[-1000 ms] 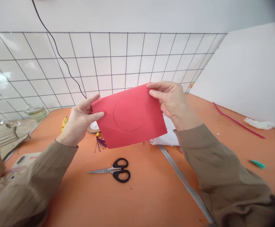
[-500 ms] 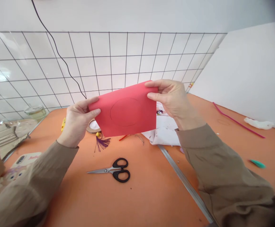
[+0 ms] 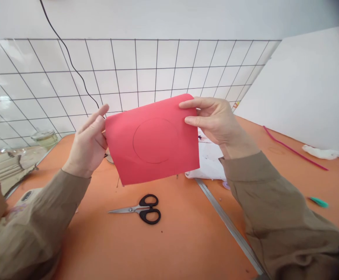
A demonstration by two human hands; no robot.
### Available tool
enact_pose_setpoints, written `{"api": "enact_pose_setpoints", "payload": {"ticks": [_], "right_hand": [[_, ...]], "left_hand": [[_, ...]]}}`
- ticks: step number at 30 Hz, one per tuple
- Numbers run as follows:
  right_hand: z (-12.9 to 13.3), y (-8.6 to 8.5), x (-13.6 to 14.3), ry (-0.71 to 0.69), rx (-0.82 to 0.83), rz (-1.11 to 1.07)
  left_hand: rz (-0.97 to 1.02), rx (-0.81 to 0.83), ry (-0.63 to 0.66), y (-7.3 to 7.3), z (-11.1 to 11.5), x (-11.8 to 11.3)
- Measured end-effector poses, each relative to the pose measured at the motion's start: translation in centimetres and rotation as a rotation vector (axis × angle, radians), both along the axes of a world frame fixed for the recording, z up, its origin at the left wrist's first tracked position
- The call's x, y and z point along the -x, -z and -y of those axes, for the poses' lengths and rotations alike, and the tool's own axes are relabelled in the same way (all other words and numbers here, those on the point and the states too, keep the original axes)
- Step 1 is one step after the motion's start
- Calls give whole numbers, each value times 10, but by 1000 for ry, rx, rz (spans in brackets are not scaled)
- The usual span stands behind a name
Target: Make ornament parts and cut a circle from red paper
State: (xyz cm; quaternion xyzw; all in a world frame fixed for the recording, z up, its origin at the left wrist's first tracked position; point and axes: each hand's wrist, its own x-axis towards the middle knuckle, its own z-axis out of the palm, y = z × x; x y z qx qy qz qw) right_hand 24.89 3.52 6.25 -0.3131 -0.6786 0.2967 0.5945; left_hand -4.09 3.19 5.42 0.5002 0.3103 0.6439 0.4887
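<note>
A red sheet of paper with a thin, dark circle drawn on it hangs tilted above the table. My right hand pinches its upper right corner between thumb and fingers. At the left edge, my left hand has its thumb and index finger raised off the paper; the lower fingers touch or pass behind the edge, partly hidden. Below the sheet, black-handled scissors lie with blades together, pointing left. The circle's line fades on its right side.
A metal ruler-like strip runs along the orange table. Behind my right wrist is white crumpled material. A pink stick and a green object lie right; cardboard, a glass jar and a phone are left.
My left thumb and index finger have come off the paper's upper left corner and point upward. The sheet has come lower and looks larger, covering the tassel. My right hand keeps its pinch.
</note>
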Motion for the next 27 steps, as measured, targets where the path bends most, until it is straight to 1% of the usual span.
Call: {"api": "enact_pose_setpoints", "payload": {"ticks": [4, 7, 10, 12, 15, 19, 21, 25, 27], "right_hand": [[1, 0, 0, -46, 29, 5], [3, 1, 3, -93, 90, 64], [4, 2, 6, -122, 139, 111], [3, 3, 8, -105, 141, 103], [2, 4, 10, -51, 139, 81], [1, 4, 10, -51, 145, 49], [1, 4, 11, -40, 120, 27], [-1, 5, 12, 8, 0, -34], [-3, 5, 12, 34, -46, -77]], "left_hand": [[98, 14, 73, -4, -5, 6], [112, 133, 110, 0, -11, 10], [93, 238, 99, 4, -15, 12], [92, 227, 105, 5, -15, 12], [101, 154, 118, 4, -13, 9], [89, 57, 130, 2, -9, 9], [35, 45, 187, 2, -8, 10], [-130, 95, 348, 6, -10, 14], [-168, 119, 390, 8, -12, 13]]}}
